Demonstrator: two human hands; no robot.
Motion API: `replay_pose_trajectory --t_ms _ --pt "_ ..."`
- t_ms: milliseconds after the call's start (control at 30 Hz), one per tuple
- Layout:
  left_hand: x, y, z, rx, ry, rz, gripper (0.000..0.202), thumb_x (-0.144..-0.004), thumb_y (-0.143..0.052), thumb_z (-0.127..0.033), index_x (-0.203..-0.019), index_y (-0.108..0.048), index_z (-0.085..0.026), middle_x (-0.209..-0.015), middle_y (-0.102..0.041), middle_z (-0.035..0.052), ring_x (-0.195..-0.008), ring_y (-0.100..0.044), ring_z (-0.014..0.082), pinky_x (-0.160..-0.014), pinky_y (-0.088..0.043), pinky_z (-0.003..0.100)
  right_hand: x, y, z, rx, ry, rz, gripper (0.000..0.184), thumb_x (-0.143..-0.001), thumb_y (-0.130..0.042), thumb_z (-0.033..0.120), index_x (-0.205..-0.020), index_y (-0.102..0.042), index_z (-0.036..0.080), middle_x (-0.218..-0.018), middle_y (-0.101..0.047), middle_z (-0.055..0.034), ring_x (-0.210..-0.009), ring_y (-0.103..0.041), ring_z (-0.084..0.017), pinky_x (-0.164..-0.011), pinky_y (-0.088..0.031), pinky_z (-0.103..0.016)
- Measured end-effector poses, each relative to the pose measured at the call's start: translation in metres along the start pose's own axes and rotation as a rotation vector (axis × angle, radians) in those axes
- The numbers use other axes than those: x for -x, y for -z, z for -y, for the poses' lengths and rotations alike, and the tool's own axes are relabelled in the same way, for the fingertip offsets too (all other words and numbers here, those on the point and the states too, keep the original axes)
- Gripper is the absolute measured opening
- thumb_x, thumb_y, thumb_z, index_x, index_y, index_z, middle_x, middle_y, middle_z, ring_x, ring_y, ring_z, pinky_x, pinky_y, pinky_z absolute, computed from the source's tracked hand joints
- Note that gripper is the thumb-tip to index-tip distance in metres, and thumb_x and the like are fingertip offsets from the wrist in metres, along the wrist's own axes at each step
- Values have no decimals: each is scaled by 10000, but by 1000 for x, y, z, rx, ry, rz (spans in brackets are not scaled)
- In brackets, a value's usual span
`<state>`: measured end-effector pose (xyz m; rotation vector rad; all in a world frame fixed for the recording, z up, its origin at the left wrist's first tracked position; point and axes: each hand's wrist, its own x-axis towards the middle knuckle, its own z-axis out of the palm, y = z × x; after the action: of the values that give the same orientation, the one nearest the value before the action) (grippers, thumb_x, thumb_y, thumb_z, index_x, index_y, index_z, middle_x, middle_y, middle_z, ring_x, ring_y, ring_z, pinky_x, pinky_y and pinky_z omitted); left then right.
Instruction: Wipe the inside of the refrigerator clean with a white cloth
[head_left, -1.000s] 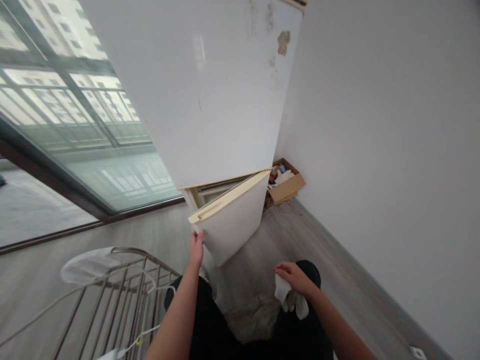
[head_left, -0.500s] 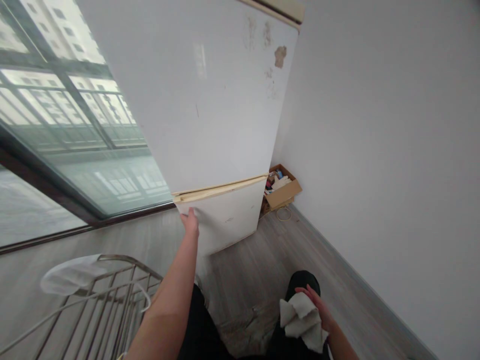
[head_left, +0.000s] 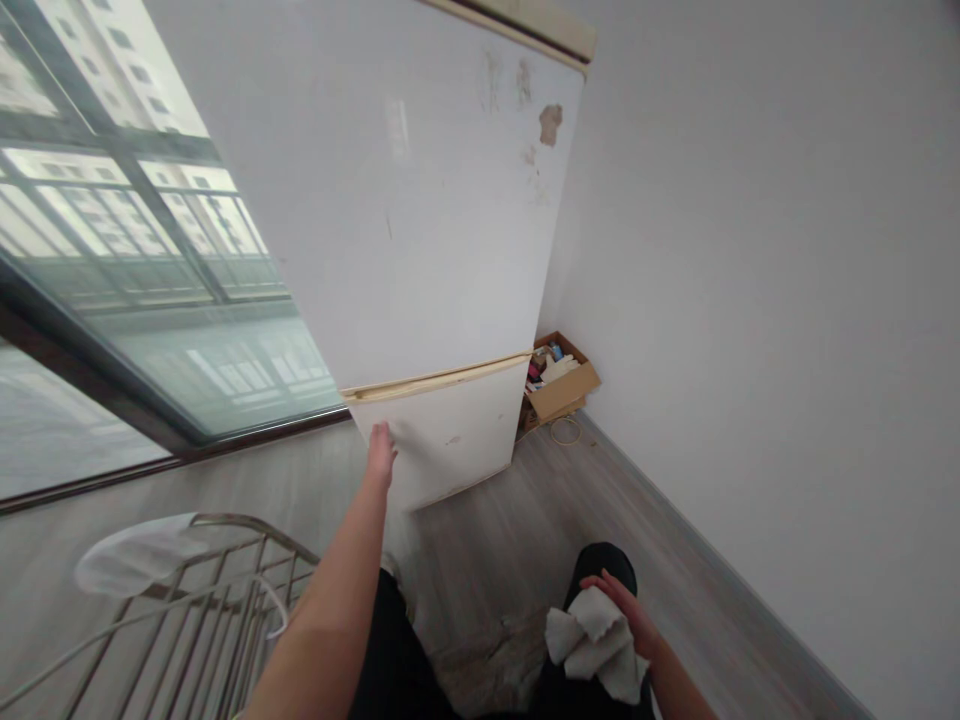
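Note:
A white refrigerator (head_left: 450,250) with scuffs and a brown worn patch stands in front of me. Against the left part of its lower door (head_left: 465,435) rests my left hand (head_left: 382,452), fingers stretched out and holding nothing. A narrow cream-edged seam runs between the upper and lower doors. My right hand (head_left: 628,610) is by my right knee, closed on a crumpled light-grey cloth (head_left: 596,640). The cloth hides part of that hand's grip.
An open cardboard box (head_left: 562,385) of mixed items sits behind the refrigerator's right side, with a thin cable loop (head_left: 565,431) on the floor. A metal rack (head_left: 202,620) is at lower left. Glass doors (head_left: 187,330) are at left, a white wall (head_left: 750,300) at right.
My left hand has shifted from the lower door's left edge onto its front face. The lower door has swung slightly inward, narrowing the seam. My right hand still holds the cloth.

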<state>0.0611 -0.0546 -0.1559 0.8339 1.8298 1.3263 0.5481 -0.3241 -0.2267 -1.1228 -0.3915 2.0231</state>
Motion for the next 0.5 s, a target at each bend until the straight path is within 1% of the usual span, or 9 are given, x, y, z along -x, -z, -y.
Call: replay_pose_trajectory --t_ms 100,167,233,300,367,400,433,467,500 --pt "58 11 47 -182 62 167 792 -892 -305 -728 -1355 -496 -116 -1319 -604 244 -1124 -677 305 -900 -561 457 0 1 0 -11 10 6 473 -702 -773 628 -922 -741 211 -786 -687 -30 -768 -676 -214 -739 -502 -317" --pt "114 14 89 -323 74 294 794 -816 -366 -796 -1188 -615 -140 -1168 -685 216 -1098 -681 352 -915 -550 516 -3 3 -2 -41 24 18 485 -720 -752 655 -930 -751 217 -805 -693 -31 -770 -677 -212 -745 -505 -318" --pt "175 11 133 -463 62 429 762 -727 -485 -806 -1090 -665 -160 -1120 -713 208 -1157 -647 412 -1022 -481 571 -7 5 -5 -74 55 4 503 -724 -746 666 -958 -758 220 -831 -703 -34 -797 -685 -224 -762 -514 -326" --pt "233 3 173 -570 15 576 728 -647 -625 -735 -1121 -680 -186 -1275 -677 192 -1304 -558 415 -1161 -361 542 -13 2 -7 -83 94 -68 516 -695 -775 655 -974 -756 221 -826 -703 -35 -829 -691 -240 -777 -525 -336" --pt "277 -6 203 -684 -76 836 709 -662 -651 -672 -1237 -657 -258 -1454 -580 137 -1414 -469 345 -1219 -296 462 -20 -5 -7 -47 134 -142 517 -658 -809 634 -970 -746 227 -824 -701 -32 -862 -693 -252 -779 -535 -342" --pt "292 -9 214 -713 -89 915 720 -605 -715 -639 -1238 -665 -298 -1478 -566 104 -1437 -440 344 -1229 -278 466 -24 -10 -7 -18 149 -163 520 -634 -826 624 -963 -738 231 -833 -701 -33 -875 -693 -257 -772 -539 -344" --pt "302 -11 222 -778 -135 994 796 -559 -751 -627 -1287 -638 -327 -1574 -456 83 -1504 -322 366 -1254 -194 512 -29 -16 -7 13 161 -173 532 -611 -839 621 -960 -728 235 -849 -703 -34 -883 -692 -263 -761 -542 -348" --pt "306 -12 227 -866 -189 1082 862 -550 -755 -631 -1346 -596 -339 -1631 -362 76 -1529 -252 385 -1254 -156 552 -33 -23 -7 43 176 -171 552 -594 -844 624 -968 -716 238 -871 -705 -38 -887 -691 -269 -749 -544 -354" --pt "305 -11 229 -903 -202 1119 885 -553 -763 -605 -1375 -569 -341 -1645 -334 74 -1531 -245 385 -1253 -158 549 -38 -30 -8 81 194 -156 577 -589 -840 636 -984 -701 239 -892 -706 -42 -881 -691 -271 -734 -545 -358"
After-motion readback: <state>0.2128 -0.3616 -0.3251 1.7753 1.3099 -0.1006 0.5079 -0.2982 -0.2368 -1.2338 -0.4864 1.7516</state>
